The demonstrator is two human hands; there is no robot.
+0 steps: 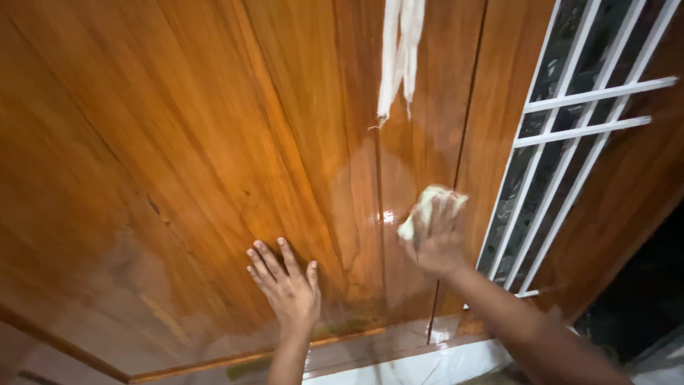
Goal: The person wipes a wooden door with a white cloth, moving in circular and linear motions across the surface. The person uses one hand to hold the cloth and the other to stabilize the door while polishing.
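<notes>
The right hand (436,239) is clenching its grip on a pale, crumpled cloth (426,208), pressing it against the glossy brown wooden door (214,142) beside a white-barred glass panel (563,142). The left hand (286,289), released, is lying flat on the wood.

- A door (214,142) of warm brown wood is seen, with long dark grain lines; its finish is glossy, and light is reflected off it near the middle.
- A pale, soft cloth (426,207) is pressed to the wood by the right hand (436,239); it looks crumpled and matt.
- The left hand (288,285) is laid flat on the smooth wood.
- White frayed strips (399,50) of cloth are hung at the far top.
- A grille (584,128) of white bars, smooth and painted, is set at the right over dark patterned glass.
</notes>
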